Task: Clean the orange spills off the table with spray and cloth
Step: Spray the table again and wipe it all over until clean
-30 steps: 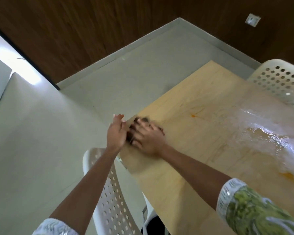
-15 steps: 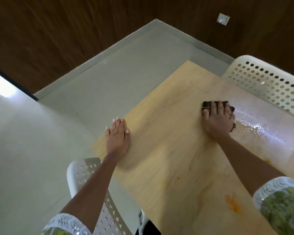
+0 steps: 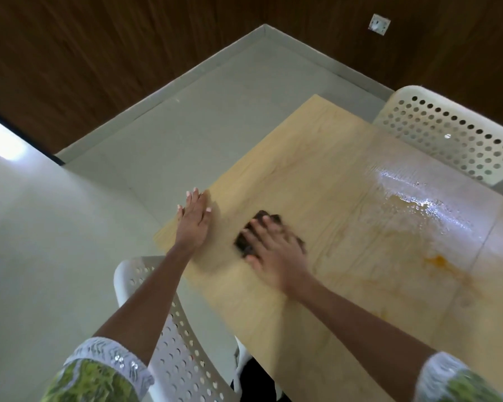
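Back from the wet patch: right hand (image 3: 276, 250) has swept the dark cloth (image 3: 246, 242) toward the left hand (image 3: 193, 220).
Both hands lie flat, fingers straight; overlapping strokes should next reach the orange spill (image 3: 439, 261) on the surface (image 3: 331, 300).

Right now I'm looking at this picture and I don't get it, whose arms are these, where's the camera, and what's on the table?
There is no machine here: these are a person's two bare arms, filmed by a camera worn on the head, looking forward and down. The left hand lies flat at the edge of the wooden table, fingers straight. The right hand presses flat on a dark cloth, blurred with motion. To the right the table carries a wet, shiny patch and an orange spill. Two white perforated chairs stand by, one under the arms and one across the table.
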